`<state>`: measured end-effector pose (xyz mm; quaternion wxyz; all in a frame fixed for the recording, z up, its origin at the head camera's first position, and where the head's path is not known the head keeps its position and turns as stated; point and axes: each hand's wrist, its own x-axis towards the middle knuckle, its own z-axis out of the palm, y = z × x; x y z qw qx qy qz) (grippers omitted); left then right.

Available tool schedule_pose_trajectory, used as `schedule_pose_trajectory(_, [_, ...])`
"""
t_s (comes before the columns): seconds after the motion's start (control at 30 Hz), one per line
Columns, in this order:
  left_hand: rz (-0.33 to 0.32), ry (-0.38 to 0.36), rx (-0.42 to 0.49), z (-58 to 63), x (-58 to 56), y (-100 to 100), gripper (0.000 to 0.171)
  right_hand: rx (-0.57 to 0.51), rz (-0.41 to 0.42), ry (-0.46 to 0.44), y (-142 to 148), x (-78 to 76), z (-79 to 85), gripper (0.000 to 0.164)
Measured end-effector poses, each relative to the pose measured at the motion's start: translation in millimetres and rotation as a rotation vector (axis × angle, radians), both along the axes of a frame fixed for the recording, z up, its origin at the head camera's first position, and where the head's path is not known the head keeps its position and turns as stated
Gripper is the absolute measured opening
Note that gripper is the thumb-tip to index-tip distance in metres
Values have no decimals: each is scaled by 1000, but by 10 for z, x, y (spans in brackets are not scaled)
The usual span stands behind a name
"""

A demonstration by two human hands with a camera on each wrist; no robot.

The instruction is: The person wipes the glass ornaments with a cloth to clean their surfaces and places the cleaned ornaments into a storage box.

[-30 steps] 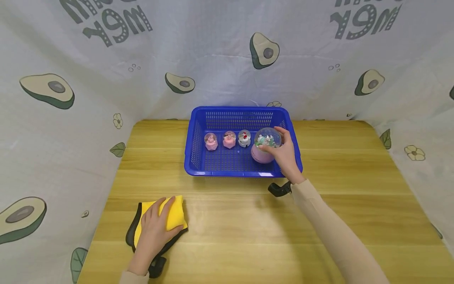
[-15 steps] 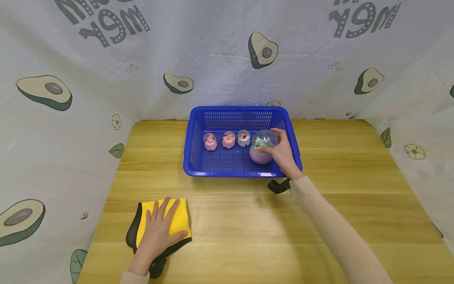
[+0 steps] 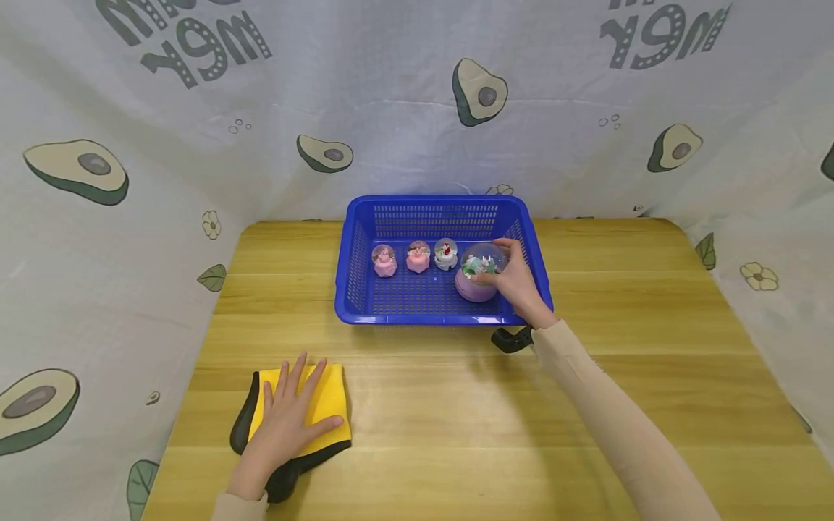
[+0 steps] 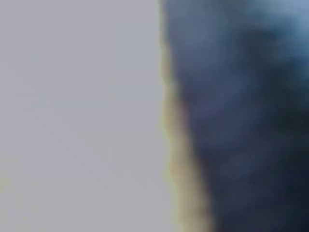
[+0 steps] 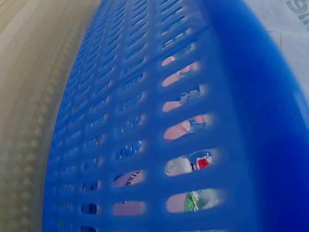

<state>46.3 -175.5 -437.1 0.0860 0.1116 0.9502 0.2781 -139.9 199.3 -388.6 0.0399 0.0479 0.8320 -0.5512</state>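
My right hand [image 3: 517,281] reaches into the blue plastic basket [image 3: 436,319] and grips a large snow globe [image 3: 474,289] with a pink-purple base and green and white figures inside. Thumb and fingers lie on either side of its clear dome. In a row to its left stand small snow globes: a white one [image 3: 446,259] with a red figure, then two pink ones, the nearer pink globe [image 3: 418,259] and the far-left pink globe [image 3: 385,264]. My left hand [image 3: 281,427] rests with fingers spread on a yellow cloth [image 3: 335,398] edged in black. The left wrist view is a blur.
The basket's slotted side wall [image 5: 149,121] fills the right wrist view, with parts of the globes showing through. A wooden table [image 3: 417,434] carries everything. Behind it hangs a white curtain [image 3: 391,87] printed with avocados.
My left hand's fingers have spread out from a curled hold, and the bunched cloth now lies flatter. My right hand and the large snow globe have shifted slightly left and lower.
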Motion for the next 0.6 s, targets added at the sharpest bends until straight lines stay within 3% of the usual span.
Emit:
schedule_pose_trajectory(0.37, [2, 123, 4, 376, -147, 35, 87, 78, 70, 13, 47, 40, 12, 88])
schedule_pose_trajectory(0.47, [3, 182, 14, 444, -188, 72, 88, 154, 96, 72, 56, 112, 46, 87])
schedule_pose_trajectory(0.6, [1, 259, 11, 519, -247, 150, 90, 313, 144, 250, 45, 247, 86, 81])
